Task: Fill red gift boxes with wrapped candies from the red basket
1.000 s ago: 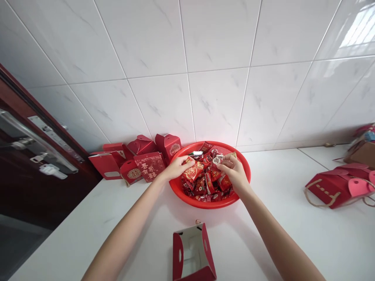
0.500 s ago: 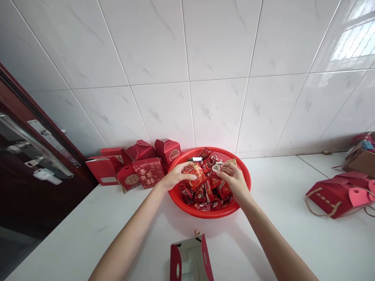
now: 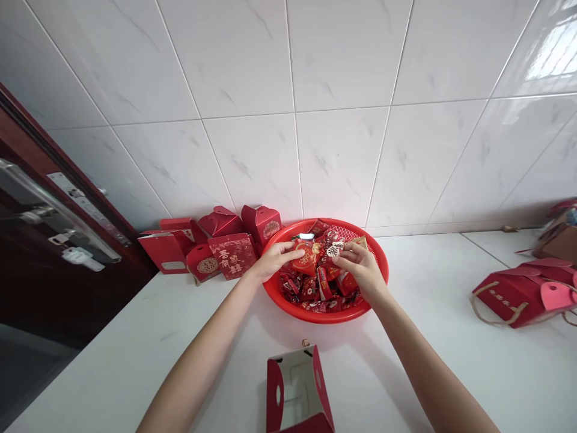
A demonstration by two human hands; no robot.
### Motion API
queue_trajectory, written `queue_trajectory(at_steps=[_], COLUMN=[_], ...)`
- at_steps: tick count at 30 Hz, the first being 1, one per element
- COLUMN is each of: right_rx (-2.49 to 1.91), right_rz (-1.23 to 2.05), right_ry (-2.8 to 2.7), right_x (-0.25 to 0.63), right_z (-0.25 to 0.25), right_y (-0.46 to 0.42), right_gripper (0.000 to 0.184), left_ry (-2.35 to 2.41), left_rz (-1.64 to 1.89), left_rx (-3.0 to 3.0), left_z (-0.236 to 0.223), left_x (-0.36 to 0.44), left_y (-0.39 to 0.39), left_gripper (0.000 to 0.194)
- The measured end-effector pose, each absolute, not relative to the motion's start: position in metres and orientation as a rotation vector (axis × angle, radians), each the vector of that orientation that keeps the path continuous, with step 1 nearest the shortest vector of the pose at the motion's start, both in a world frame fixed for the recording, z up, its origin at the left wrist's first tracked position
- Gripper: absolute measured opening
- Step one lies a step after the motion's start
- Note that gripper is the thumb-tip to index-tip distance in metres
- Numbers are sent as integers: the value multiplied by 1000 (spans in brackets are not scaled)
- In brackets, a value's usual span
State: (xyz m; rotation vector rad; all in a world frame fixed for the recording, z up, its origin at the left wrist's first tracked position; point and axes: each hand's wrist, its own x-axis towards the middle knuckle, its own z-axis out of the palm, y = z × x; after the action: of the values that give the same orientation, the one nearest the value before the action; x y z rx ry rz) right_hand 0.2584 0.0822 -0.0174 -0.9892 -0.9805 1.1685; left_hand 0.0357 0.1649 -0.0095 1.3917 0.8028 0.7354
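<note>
Over the left part of a red plastic basket (image 3: 325, 319), my left hand (image 3: 280, 260) pinches a red candy packet (image 3: 305, 255) with gold print. My right hand (image 3: 362, 269) grips a smaller dark red candy packet (image 3: 334, 249) with a pale label, held close beside the first one. Beneath both hands lie many red wrapped candies (image 3: 311, 288). Nearer to me stands an open red gift box (image 3: 276, 394) with a white inside, its side flaps upright. In it I see no candy.
Red gift boxes (image 3: 220, 222) and a red printed card-like box (image 3: 232, 256) stand by the tiled wall at left. A red box with rope handles (image 3: 509, 297) sits at right, near a brown carton (image 3: 559, 240). A dark door with keys (image 3: 81, 257) borders the left.
Both hands have come closer together, and the right-hand packet now shows more fully, lifted beside the left one. The whole view has shifted slightly.
</note>
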Motion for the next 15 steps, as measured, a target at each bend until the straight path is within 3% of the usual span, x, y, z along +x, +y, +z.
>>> queue_trajectory(at_steps=[4,15], right_rx=[-995,-986], right_rz=[1165,1356], right_ry=[-1005,-1165], right_x=[259,259], right_z=[-17,-13], right_y=[81,78], right_gripper=[45,31], left_ry=[883,734], left_rz=[660,540], left_rx=[1443,1720], left_z=[-11,-2], left_x=[35,41], left_y=[165,159], left_gripper=[68,63])
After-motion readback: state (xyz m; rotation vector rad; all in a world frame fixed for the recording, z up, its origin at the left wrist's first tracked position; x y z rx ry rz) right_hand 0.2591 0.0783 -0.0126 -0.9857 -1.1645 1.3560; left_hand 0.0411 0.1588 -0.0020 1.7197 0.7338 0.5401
